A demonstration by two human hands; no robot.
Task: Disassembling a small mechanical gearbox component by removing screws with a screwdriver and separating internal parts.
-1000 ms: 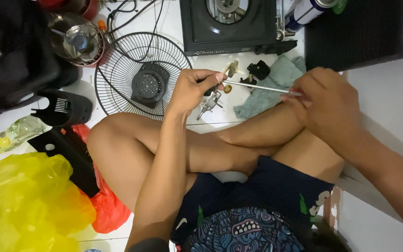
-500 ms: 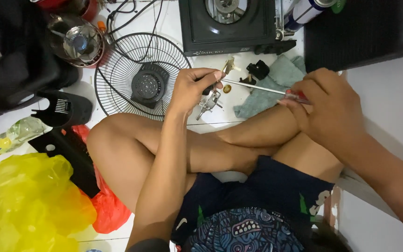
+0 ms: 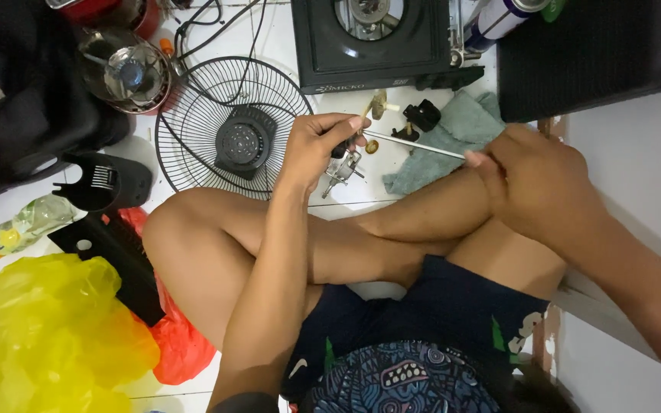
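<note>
I see my left hand (image 3: 323,145) pinched shut on a small dark part (image 3: 341,151), with the fingers curled tight around it. My right hand (image 3: 541,183) is closed on the handle end of a thin rod (image 3: 415,143) (a screwdriver, I think, but the handle is hidden in my fist). The rod lies long-ways from right to left and a bit away from me, with its tip pointing at the part, and the tip looks like it touches it. So the left hand is the one at the part, and the right hand is well off to the side, above my knee. On the floor I count one fan grill (image 3: 231,126), one green cloth (image 3: 445,138), one yellow bag (image 3: 47,336) and one black box (image 3: 372,42) by the far edge.
</note>
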